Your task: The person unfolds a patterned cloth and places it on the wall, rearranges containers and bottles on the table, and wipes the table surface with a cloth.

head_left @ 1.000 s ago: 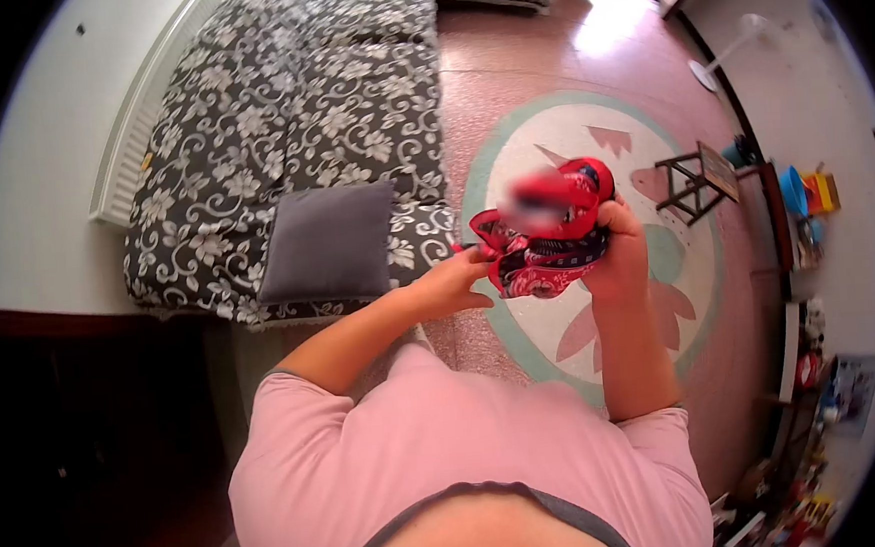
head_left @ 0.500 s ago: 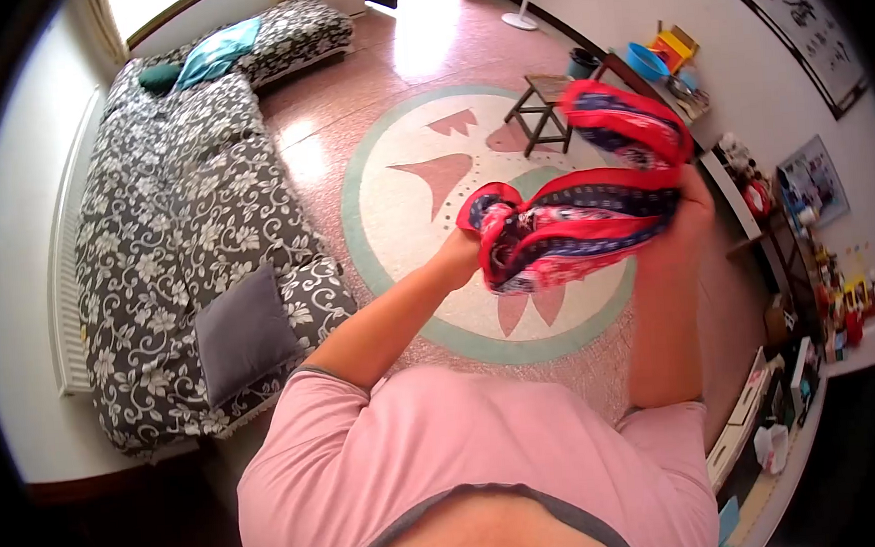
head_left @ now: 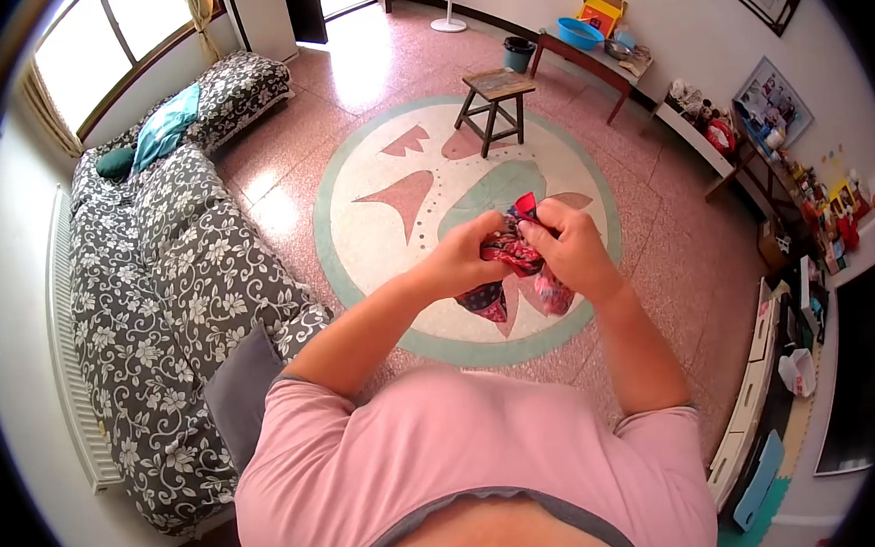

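Observation:
A red and navy patterned scarf (head_left: 514,253) is bunched up between my two hands, out in front of my chest. My left hand (head_left: 465,256) grips it from the left, fingers curled around the gathered fabric. From the right, my right hand (head_left: 573,249) pinches the scarf close to a red corner that sticks up. Below my hands, loose ends of the cloth hang down on both sides. Parts of the scarf are hidden behind my fingers.
A wooden stool (head_left: 494,89) stands on the round floor pattern ahead. On the left is a sofa (head_left: 149,301) with a floral cover and a grey cushion (head_left: 241,391). Along the right wall are a bench with a blue basin (head_left: 579,32) and a low cabinet (head_left: 746,405).
The scarf was stretched wide and swinging on the right; now it is gathered into a small bunch. My hands have come closer together and the view has shifted.

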`<state>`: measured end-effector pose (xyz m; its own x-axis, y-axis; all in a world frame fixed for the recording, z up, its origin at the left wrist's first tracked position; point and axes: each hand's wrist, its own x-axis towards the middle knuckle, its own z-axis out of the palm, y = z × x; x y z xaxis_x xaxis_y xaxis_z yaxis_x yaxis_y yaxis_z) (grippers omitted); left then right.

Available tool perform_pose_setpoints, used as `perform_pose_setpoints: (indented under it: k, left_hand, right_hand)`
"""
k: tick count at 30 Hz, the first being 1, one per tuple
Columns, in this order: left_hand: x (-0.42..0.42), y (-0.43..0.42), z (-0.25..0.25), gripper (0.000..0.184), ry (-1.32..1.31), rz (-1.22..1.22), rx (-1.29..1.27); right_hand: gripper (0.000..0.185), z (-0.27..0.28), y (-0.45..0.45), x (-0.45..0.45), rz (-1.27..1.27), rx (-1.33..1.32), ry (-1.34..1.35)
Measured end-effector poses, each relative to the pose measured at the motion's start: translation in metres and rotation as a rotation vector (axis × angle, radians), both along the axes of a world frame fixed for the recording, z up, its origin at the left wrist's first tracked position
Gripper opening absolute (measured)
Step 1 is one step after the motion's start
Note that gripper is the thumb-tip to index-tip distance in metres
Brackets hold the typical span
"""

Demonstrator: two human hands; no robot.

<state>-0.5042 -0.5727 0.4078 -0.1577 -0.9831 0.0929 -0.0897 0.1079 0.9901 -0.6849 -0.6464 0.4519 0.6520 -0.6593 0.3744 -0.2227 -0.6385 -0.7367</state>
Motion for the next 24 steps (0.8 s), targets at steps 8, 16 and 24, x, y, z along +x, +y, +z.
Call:
perform_pose_setpoints:
  k: [8, 16, 24]
  left_hand:
    - [0.021, 0.007, 0.009, 0.053, 0.059, 0.142, 0.078]
    - [0.05, 0.027, 0.047, 0.047, -0.261, 0.233, -0.124]
    - [0.032, 0.042, 0.045, 0.051, -0.794, 0.684, -0.717]
  right_hand:
    - [0.025, -0.013, 0.009, 0.062, -0.116, 0.203, -0.313]
    - [0.028, -0.004, 0.02, 0.085, -0.22, 0.084, -0.371]
    - [0.026, 0.004, 0.037, 0.091, -0.188, -0.129, -0.343]
